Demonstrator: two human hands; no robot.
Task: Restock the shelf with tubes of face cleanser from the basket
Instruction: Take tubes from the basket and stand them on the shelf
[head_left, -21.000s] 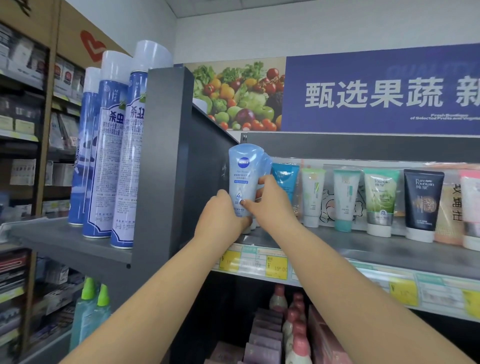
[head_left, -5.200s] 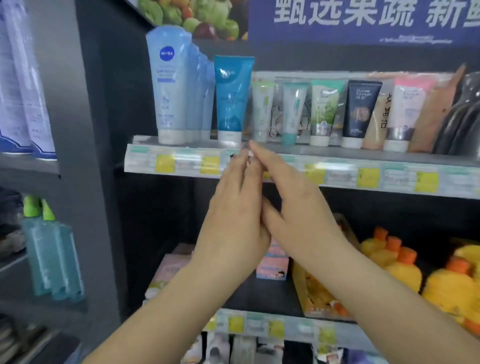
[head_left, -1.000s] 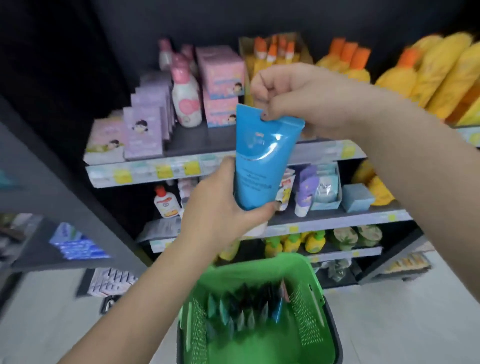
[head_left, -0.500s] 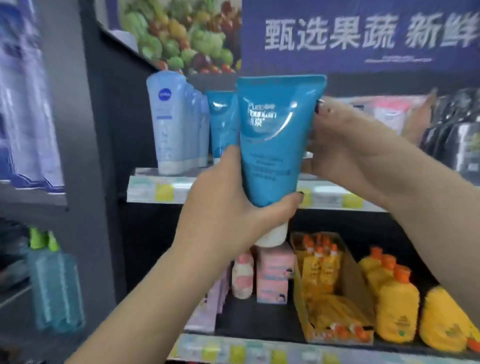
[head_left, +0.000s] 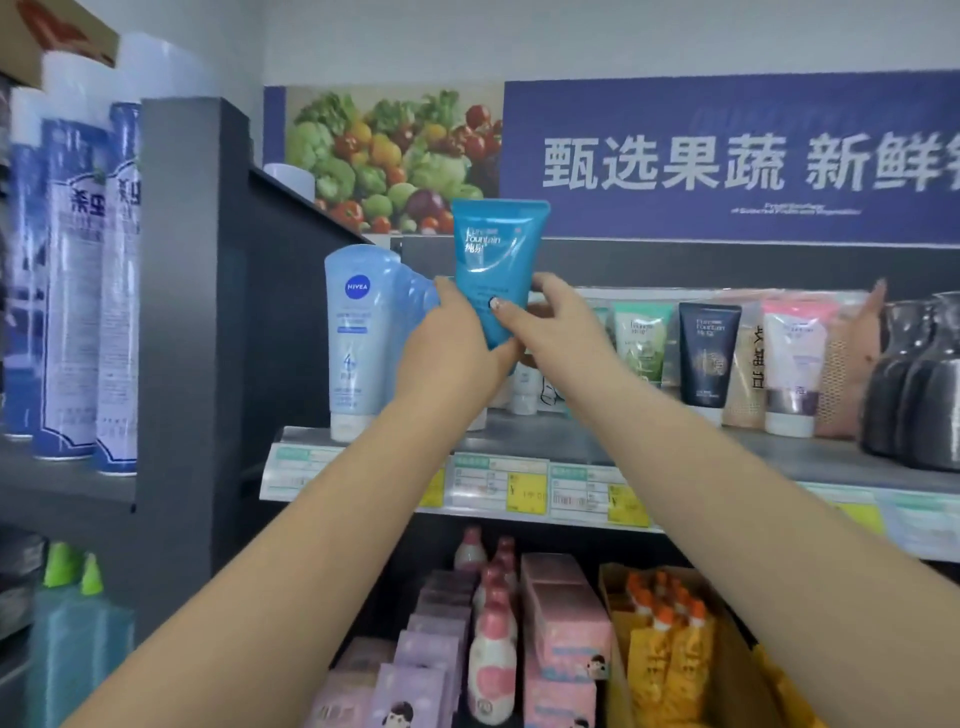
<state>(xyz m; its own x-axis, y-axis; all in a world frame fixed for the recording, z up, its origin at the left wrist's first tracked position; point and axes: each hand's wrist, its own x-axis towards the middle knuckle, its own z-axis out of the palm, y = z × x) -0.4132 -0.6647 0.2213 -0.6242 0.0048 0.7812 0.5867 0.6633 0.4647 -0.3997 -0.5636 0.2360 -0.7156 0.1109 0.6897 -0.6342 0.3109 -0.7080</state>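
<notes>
Up high, both hands, left hand (head_left: 457, 348), right hand (head_left: 558, 325), grasping teal tube (head_left: 496, 260), Nivea tubes (head_left: 356, 338) left, shelf (head_left: 649, 441) below.

Teal tube (head_left: 496, 265) cap hidden behind left hand (head_left: 457, 348); price tags (head_left: 527, 491) blurred, unreadable.

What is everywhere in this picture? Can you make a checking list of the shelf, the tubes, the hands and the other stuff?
Surface: grey top shelf with price tags along its front edge.
Job's things: teal tube held upright, cap down, above the shelf; pale blue tubes stand at the left end; green tube, dark tube and pink tube stand to the right. Basket not in view.
Clutter: spray cans far left; pink bottles and orange-capped bottles below.
Grippers: left hand and right hand both grip the teal tube.
Cables: nothing seen.
Surroundings: blue sign with fruit picture.
</notes>
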